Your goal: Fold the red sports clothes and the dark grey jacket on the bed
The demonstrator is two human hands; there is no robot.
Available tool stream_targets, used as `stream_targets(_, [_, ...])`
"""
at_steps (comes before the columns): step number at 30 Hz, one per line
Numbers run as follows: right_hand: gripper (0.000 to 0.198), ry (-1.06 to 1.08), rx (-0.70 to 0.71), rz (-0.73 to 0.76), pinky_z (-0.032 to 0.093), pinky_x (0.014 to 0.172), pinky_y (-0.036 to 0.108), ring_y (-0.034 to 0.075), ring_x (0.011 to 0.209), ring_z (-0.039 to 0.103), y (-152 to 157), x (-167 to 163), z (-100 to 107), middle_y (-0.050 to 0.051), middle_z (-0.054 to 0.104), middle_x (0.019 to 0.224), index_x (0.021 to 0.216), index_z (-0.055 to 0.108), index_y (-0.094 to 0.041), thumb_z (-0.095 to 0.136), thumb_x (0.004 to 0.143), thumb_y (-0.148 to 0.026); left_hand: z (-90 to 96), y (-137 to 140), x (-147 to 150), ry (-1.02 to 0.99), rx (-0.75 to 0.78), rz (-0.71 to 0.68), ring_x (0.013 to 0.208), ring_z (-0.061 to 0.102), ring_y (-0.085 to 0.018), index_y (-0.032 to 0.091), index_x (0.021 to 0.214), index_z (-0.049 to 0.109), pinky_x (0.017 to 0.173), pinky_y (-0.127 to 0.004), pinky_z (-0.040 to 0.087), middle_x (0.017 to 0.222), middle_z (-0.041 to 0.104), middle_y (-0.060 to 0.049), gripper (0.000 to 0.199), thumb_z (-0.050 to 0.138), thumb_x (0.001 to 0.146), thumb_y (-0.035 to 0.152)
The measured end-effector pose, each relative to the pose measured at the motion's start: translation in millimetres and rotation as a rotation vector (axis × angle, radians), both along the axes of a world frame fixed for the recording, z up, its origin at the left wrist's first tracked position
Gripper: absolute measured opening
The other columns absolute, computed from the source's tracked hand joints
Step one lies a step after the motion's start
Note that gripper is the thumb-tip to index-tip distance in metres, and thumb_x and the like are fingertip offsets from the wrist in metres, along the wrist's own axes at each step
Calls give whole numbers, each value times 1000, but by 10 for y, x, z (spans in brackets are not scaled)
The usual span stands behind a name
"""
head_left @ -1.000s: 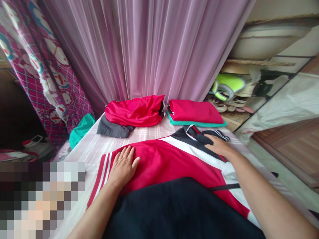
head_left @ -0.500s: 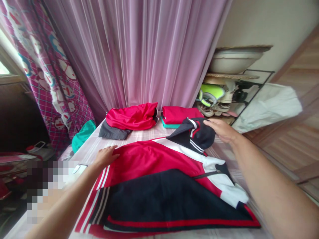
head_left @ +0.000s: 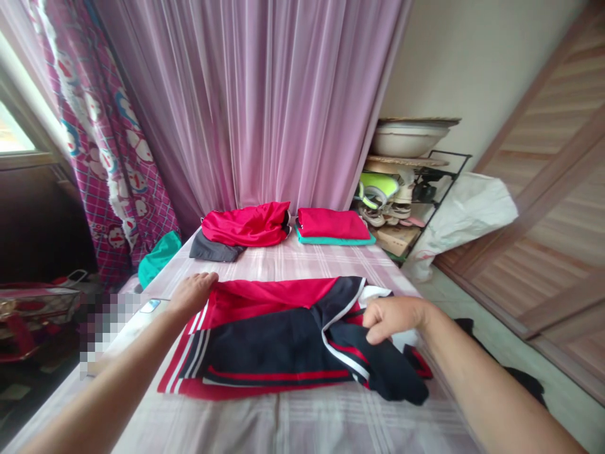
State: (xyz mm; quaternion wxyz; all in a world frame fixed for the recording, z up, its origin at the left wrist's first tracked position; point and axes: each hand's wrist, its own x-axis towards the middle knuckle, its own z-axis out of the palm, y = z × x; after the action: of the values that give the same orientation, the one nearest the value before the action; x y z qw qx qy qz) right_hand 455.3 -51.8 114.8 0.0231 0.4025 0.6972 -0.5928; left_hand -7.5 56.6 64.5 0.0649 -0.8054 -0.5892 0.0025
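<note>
A red, navy and white jacket (head_left: pixel 265 337) with striped trim lies on the bed, its far side folded over towards me. My right hand (head_left: pixel 394 317) is closed on the navy sleeve part, which lies across the jacket's right end with its cuff hanging towards me. At the far left corner of the jacket, my left hand (head_left: pixel 195 291) has its fingers curled over the red cloth; its thumb is hidden. White cloth shows behind and under my right hand.
Behind the jacket lie a loose red garment (head_left: pixel 246 225) on dark grey cloth (head_left: pixel 215 250) and a folded red and teal stack (head_left: pixel 333 226). A phone (head_left: pixel 151 306) lies to the left. A shoe rack (head_left: pixel 437 217) and white sack (head_left: pixel 472 211) stand right of the bed (head_left: pixel 312 416).
My right hand has come towards me with the navy sleeve, folding the jacket's far part over. My left hand stays at the left corner, its fingers now more curled.
</note>
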Motion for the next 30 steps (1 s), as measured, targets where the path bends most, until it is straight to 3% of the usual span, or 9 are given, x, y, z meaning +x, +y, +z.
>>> stream_targets(6, [49, -152, -77, 112, 35, 44, 17, 6, 43, 47, -122, -160, -231, -7, 49, 45, 52, 55, -16, 74, 64, -60, -39, -105, -51, 21, 24, -99, 99, 64, -27, 20, 107, 65, 84, -38, 45, 105, 69, -12, 33, 35, 93, 15])
stream_targets(11, [53, -190, -49, -15, 43, 51, 20, 12, 61, 65, -85, -68, -140, 4, 71, 74, 75, 70, -14, 61, 75, -66, -84, -209, -106, 15, -11, -130, 104, 63, -26, 25, 119, 66, 89, -38, 46, 116, 66, -11, 41, 37, 92, 12])
stream_targets(13, [54, -205, 140, -193, 47, 57, 23, 16, 69, 68, 32, -10, -149, 9, 74, 82, 80, 71, -14, 52, 83, -64, -126, -250, -118, 33, -32, -136, 105, 64, -26, 26, 127, 62, 89, -38, 47, 121, 64, -12, 48, 35, 91, 9])
stream_targets(16, [40, -297, 590, -517, 53, 76, 30, 23, 86, 70, 278, 11, -274, 11, 75, 93, 92, 73, -15, 49, 88, -48, -187, -291, -122, 15, -81, -122, 103, 65, -25, 28, 128, 62, 89, -38, 48, 124, 63, -12, 49, 35, 91, 10])
stream_targets(18, [36, -418, 836, -637, 51, 91, 36, 26, 105, 67, 442, -5, -411, 12, 73, 111, 109, 70, -17, 49, 89, -38, -201, -294, -125, -28, -131, -129, 103, 66, -23, 29, 124, 65, 91, -36, 48, 121, 65, -10, 45, 39, 91, 14])
stream_targets(20, [40, -563, 962, -681, 46, 101, 41, 28, 121, 59, 580, -1, -556, 14, 65, 129, 122, 65, -18, 48, 90, -35, -188, -271, -135, -78, -195, -154, 106, 66, -22, 29, 120, 67, 93, -32, 48, 118, 67, -8, 41, 43, 88, 16])
stream_targets(22, [45, -696, 953, -726, 44, 104, 47, 31, 127, 55, 694, 54, -687, 16, 59, 138, 130, 60, -17, 45, 92, -35, -159, -219, -149, -114, -257, -117, 107, 66, -21, 27, 118, 67, 93, -29, 47, 117, 69, -7, 39, 43, 88, 19])
stream_targets(25, [52, -812, 792, -772, 48, 98, 50, 33, 124, 58, 839, 232, -853, 21, 59, 137, 136, 56, -15, 46, 92, -42, -124, -95, -164, -106, -305, 46, 100, 69, -22, 23, 125, 61, 89, -32, 49, 106, 74, -8, 40, 37, 92, 25])
stream_targets(30, [49, -777, 779, -612, 53, 87, 41, 31, 109, 67, 998, 533, -1094, 15, 70, 119, 122, 67, -19, 63, 76, -38, -116, 103, -166, -46, -322, 143, 102, 69, -28, 19, 123, 64, 86, -36, 50, 110, 73, -14, 41, 46, 90, 36])
